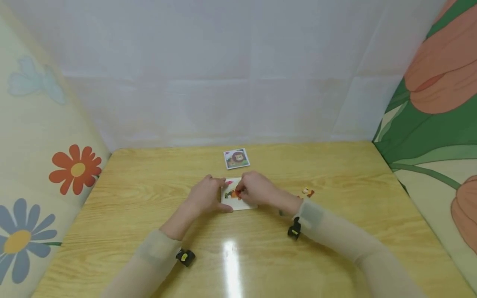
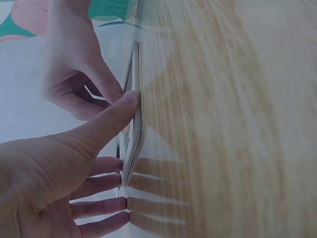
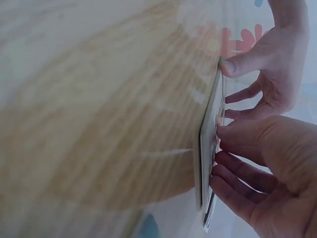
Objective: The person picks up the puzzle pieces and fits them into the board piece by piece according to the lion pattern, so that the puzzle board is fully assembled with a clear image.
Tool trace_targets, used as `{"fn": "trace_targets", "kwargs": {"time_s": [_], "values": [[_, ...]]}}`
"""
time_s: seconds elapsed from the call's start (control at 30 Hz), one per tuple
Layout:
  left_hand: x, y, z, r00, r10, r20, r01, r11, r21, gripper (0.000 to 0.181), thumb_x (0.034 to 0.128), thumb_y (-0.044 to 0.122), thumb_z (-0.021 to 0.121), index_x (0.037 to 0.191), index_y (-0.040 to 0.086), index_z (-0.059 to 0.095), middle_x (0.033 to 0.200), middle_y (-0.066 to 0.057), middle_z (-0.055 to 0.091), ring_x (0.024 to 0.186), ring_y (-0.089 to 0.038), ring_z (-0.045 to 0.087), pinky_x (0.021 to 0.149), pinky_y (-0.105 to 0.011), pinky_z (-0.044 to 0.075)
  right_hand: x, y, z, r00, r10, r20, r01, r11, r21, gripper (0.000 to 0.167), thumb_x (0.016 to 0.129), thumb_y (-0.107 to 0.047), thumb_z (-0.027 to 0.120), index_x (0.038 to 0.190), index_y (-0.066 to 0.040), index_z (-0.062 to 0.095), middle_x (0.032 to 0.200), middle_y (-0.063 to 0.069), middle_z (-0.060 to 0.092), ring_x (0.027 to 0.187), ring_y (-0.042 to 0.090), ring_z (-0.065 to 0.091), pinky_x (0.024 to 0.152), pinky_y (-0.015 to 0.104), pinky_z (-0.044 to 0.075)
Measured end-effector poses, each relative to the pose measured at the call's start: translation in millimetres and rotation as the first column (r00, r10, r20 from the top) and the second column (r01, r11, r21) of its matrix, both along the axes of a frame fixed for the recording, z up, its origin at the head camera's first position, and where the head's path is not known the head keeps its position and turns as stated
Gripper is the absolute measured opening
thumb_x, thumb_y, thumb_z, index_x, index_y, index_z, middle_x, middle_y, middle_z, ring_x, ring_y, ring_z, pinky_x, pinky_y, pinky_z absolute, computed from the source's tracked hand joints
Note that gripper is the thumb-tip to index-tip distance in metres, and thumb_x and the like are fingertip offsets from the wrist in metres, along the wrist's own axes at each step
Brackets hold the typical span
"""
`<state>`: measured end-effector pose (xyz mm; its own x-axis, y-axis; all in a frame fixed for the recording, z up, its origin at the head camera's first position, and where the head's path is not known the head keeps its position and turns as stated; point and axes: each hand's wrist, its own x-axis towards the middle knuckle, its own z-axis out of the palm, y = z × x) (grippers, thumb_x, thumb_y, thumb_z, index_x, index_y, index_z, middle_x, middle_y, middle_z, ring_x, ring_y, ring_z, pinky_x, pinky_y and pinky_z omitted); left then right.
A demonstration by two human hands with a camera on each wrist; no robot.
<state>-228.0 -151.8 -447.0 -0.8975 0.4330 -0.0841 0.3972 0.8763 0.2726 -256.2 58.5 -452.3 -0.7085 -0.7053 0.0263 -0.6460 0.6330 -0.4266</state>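
Observation:
A thin white board (image 1: pixel 244 205) with small coloured pictures lies flat on the table. My left hand (image 1: pixel 205 194) steadies its left side, fingers straight and spread, with the thumb (image 2: pixel 116 116) on the near edge. Over the board's right half is my right hand (image 1: pixel 258 188), its thumb and fingertips bent together at a small orange-red piece (image 1: pixel 237 193) on the surface. In the right wrist view the right fingertips touch the board's face; the piece is mostly hidden there. Beyond the board lies a square card (image 1: pixel 236 158) with a lion picture.
Several small loose coloured pieces (image 1: pixel 307 191) lie to the right, partly behind the right wrist. Black wrist cameras hang below both sleeves. A white cloth (image 1: pixel 231 82) stands behind the wooden table (image 1: pixel 149 165), and flower-patterned panels flank it.

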Motion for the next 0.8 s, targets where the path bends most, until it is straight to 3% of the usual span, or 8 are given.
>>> {"fn": "trace_targets", "kwargs": {"time_s": [0.13,0.27,0.4,0.53,0.8], "values": [[0.5,-0.1,1.4,1.000,0.026,0.018,-0.025,1.000,-0.004,0.093,0.0693,0.052,0.098,0.140,-0.001,0.067,0.134,-0.018,0.072,0.114,-0.035,0.064,0.098,-0.050,0.060,-9.8,9,5.7,0.997,-0.026,0.078,0.031,0.998,-0.057,0.012,0.096,-0.010,0.073,0.102,-0.011,0.084,0.093,0.002,0.081,0.075,0.010,0.063,0.069,0.022,0.054],[1.6,-0.7,1.9,0.999,0.042,0.018,-0.042,0.999,-0.001,0.095,0.0681,0.051,0.099,0.141,0.000,0.065,0.132,-0.018,0.073,0.113,-0.035,0.065,0.098,-0.050,0.060,-21.3,26,20.0,0.988,-0.093,0.120,0.103,0.992,-0.080,0.017,0.098,-0.013,0.072,0.111,-0.008,0.081,0.107,0.007,0.081,0.094,0.019,0.071,0.085,0.031,0.061],[1.5,-1.2,0.4,0.999,0.030,0.015,-0.030,0.999,0.010,0.091,0.0678,0.051,0.099,0.138,0.002,0.068,0.129,-0.016,0.074,0.113,-0.035,0.065,0.099,-0.051,0.060,-30.9,50,34.0,0.988,-0.127,0.092,0.134,0.988,-0.077,0.023,0.098,-0.011,0.070,0.117,-0.003,0.079,0.116,0.012,0.080,0.109,0.027,0.072,0.099,0.041,0.062],[1.3,-1.1,-0.8,0.999,0.028,0.015,-0.028,1.000,0.008,0.092,0.0672,0.052,0.099,0.138,0.002,0.068,0.132,-0.016,0.073,0.116,-0.036,0.065,0.101,-0.053,0.060,-37.7,71,43.1,0.989,-0.138,0.043,0.141,0.988,-0.067,0.023,0.098,-0.011,0.069,0.116,-0.001,0.078,0.114,0.014,0.079,0.107,0.029,0.073,0.098,0.043,0.062],[1.1,0.0,0.7,1.000,0.018,0.014,-0.018,1.000,-0.002,0.093,0.0681,0.054,0.098,0.139,0.002,0.067,0.133,-0.016,0.073,0.115,-0.035,0.065,0.101,-0.052,0.060,-40.1,108,54.6,0.980,-0.194,0.032,0.196,0.980,-0.047,0.025,0.100,-0.010,0.068,0.120,0.002,0.076,0.114,0.017,0.077,0.106,0.032,0.072,0.095,0.048,0.062]]}}
